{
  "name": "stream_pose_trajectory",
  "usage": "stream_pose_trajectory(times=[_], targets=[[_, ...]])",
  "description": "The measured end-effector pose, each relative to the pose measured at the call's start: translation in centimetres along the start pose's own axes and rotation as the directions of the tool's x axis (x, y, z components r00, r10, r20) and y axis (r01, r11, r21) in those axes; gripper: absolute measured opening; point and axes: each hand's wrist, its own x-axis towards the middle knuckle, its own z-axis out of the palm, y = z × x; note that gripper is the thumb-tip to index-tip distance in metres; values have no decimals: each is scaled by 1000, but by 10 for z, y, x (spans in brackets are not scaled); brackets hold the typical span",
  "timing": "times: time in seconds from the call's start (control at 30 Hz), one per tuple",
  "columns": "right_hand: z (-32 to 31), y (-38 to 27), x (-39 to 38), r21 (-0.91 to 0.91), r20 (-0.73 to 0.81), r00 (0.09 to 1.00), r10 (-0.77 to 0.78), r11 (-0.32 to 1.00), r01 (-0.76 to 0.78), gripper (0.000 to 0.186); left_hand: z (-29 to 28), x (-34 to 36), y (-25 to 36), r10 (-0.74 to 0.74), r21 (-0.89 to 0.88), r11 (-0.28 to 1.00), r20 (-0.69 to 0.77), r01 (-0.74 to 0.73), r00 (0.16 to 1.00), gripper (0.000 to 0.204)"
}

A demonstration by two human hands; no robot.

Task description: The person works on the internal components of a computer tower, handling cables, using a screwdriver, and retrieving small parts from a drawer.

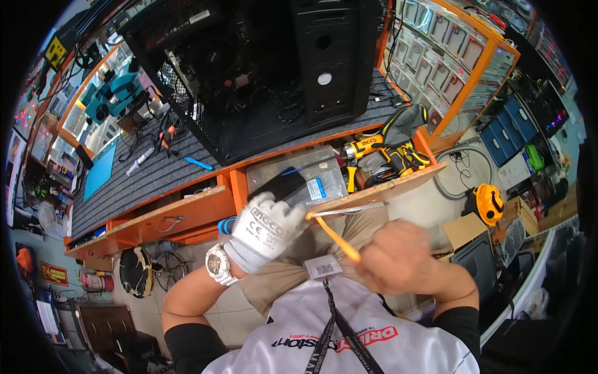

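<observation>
My left hand (pixel 265 227), in a white knit glove with a watch at the wrist, is by the front edge of the open drawer (pixel 398 182). Its fingers are curled, and what they grip, if anything, is hidden. Just beyond them a dark flat sheet (pixel 283 185) lies over a clear plastic box (pixel 265 171). My bare right hand (pixel 395 257), smeared by motion, is closed around a slim yellow-orange tool (pixel 336 239). The tool's narrow far end comes close to my left fingertips; I cannot tell whether they touch.
An opened black computer case (pixel 333 75) stands on the grey striped bench mat (pixel 140 181). The drawer also holds a yellow-and-black screwdriver (pixel 364 146) and gloves (pixel 405 124). A second drawer (pixel 168 221) stands ajar at left. A blue pen-like tool (pixel 199 163) and a syringe (pixel 140 161) lie on the mat.
</observation>
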Motion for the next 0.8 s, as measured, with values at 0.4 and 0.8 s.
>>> stream_pose_trajectory(times=[0.4,0.8], targets=[[55,133,-11,204,292,956,-38,979,-23,13,-66,23,18,19,38,999,-39,-17,999,65],[7,13,-21,210,27,994,109,971,-112,24,-22,33,27,9,-13,1000,67,-8,998,63]])
